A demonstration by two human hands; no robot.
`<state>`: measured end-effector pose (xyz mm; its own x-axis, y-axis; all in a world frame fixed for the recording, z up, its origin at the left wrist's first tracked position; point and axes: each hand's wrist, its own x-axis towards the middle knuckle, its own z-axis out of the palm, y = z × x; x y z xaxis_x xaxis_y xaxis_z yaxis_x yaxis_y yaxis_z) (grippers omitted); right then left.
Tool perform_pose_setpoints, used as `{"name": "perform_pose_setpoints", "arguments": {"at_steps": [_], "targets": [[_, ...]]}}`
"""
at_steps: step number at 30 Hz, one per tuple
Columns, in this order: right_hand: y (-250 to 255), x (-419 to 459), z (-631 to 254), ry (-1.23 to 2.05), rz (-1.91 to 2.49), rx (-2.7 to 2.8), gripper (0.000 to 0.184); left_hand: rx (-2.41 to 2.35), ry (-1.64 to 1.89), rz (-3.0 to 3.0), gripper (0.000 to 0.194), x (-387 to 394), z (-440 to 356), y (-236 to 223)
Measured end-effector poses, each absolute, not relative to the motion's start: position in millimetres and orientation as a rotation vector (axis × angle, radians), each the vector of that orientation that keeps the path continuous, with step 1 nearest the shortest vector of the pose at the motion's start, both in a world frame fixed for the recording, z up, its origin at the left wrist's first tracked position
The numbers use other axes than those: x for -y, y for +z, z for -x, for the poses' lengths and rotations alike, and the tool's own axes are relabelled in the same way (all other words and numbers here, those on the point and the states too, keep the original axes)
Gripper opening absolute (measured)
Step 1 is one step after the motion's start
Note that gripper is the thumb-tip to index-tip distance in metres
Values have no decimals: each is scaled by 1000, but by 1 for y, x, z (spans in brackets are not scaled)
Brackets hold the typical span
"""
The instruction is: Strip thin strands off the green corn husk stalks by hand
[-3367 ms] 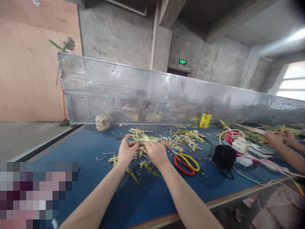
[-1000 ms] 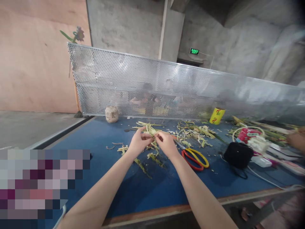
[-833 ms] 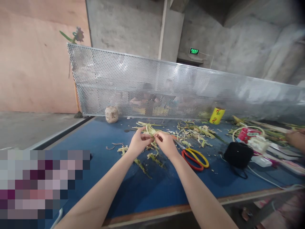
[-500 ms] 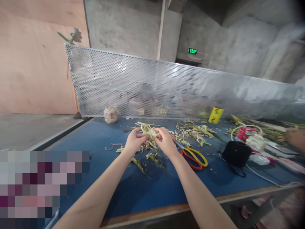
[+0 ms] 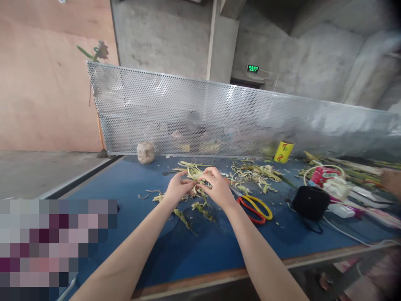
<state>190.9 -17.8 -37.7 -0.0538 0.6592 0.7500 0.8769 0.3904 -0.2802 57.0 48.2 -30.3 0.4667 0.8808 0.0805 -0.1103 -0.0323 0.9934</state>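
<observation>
My left hand (image 5: 178,190) and my right hand (image 5: 215,188) meet over the middle of the blue table (image 5: 194,259). Between their bent fingertips are pale green plant strips (image 5: 194,171), curled and peeled-looking. The fingers partly hide where the strips are pinched. Just below lie darker scaly green stem tips (image 5: 184,219), surrounded by loose shreds. Scissors (image 5: 242,195) with red and yellow handles rest right of my right hand, touching the tabletop.
Peeled scraps (image 5: 255,172) spread toward the back right. A yellow printed cylinder (image 5: 284,151) and a whitish roll (image 5: 145,152) stand before the perforated metal screen (image 5: 163,108). To the right are a black pouch (image 5: 310,203), a white cable (image 5: 344,233) and another person's hand (image 5: 391,182).
My right fingers have shifted slightly on the strips and arch higher over them. My left hand stays nearly in place. The scissors have not moved.
</observation>
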Motion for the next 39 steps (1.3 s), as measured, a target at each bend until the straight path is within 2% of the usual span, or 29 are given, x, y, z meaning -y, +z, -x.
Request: {"name": "perform_pose_setpoints", "arguments": {"at_steps": [14,22,32,39], "targets": [[-40,17,-194,-327,1448,1820,17,-699,883,-1337,48,-47,-57,-30],[-41,18,-194,-353,1432,1809,20,-644,867,-1352,59,-44,-56,-30],[-49,4,-194,-49,1372,1546,14,-567,879,-1521,57,-48,-56,-32],[-47,1,-195,-31,1336,1450,10,-557,854,-1544,58,-48,-56,-32]]}}
